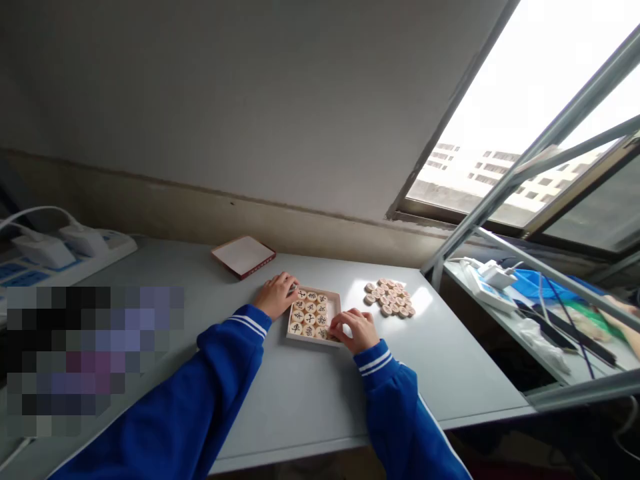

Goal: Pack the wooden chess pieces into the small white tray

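Note:
A shallow open box (314, 341) lies on the desk in front of me, with rows of round wooden Chinese chess pieces (310, 319) set face up in it. An unfilled strip shows along the right side of the box. My left hand (275, 296) is at the upper left corner, its fingers curled over the box's edge. At the lower right corner, my right hand (356, 329) has thumb and fingers pinched together on a chess piece, which they mostly hide. A cluster of loose chess pieces (389, 298) lies on the desk to the right of the box.
A box lid (244, 257) with a red side rests near the wall. Power strips with plugs stand at the far left (107, 248) and on the neighbouring desk (487, 287). A metal bed frame (475, 213) rises at the right. Another person's arm (623, 313) shows at the right edge.

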`<state>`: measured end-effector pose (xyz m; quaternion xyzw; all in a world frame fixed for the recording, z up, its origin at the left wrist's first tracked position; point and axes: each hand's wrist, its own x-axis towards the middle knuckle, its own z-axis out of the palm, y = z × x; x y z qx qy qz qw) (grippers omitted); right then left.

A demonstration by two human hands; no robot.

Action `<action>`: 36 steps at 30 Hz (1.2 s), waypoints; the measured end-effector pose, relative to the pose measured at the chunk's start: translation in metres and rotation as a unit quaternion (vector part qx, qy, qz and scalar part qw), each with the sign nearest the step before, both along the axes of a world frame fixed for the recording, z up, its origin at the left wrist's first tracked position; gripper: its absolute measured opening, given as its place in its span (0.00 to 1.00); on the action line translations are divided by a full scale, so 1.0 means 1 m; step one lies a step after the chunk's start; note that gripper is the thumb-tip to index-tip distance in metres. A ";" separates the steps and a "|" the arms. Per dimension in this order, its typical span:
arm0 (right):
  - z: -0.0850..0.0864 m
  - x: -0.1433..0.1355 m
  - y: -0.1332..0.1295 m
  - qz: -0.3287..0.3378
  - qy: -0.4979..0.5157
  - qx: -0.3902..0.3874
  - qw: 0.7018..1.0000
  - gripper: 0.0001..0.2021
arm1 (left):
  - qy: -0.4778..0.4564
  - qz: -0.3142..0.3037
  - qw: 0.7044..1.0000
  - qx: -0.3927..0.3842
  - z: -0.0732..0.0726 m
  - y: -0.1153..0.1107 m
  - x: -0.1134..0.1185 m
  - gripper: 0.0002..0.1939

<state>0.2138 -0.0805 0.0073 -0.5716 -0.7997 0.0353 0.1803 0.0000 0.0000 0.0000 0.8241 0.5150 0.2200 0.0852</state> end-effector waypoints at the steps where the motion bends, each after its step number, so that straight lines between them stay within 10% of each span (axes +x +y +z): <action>1: -0.002 -0.001 -0.002 -0.003 0.003 0.004 1.000 0.06 | 0.001 -0.001 1.000 0.000 0.000 0.000 0.000 0.12; 18: -0.006 0.016 -0.005 0.003 0.068 0.078 0.995 0.09 | 0.008 0.000 1.000 0.000 0.001 -0.001 0.001 0.12; 27: -0.009 0.080 0.012 -0.277 -0.059 0.206 0.937 0.10 | 0.014 -0.001 1.000 -0.002 -0.002 0.000 0.002 0.12; 36: 0.010 0.068 0.005 -0.209 -0.057 0.205 0.955 0.08 | -0.001 -0.002 1.000 0.000 -0.001 -0.001 0.001 0.12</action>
